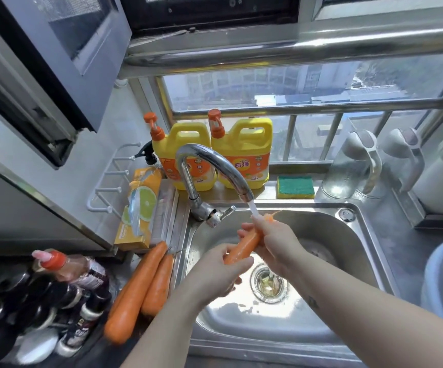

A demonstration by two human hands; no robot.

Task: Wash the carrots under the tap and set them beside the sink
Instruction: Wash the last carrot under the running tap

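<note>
Right hand [273, 239] grips carrot [244, 245] tip under tap [209, 166] stream; left hand [215, 272] grips thick end, over sink [347, 235].

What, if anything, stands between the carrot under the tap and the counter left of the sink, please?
Nothing visible blocks it. The carrot, held by the left hand and right hand, only has to cross the left rim of the sink; two carrots already lie there, so space is tight.
</note>
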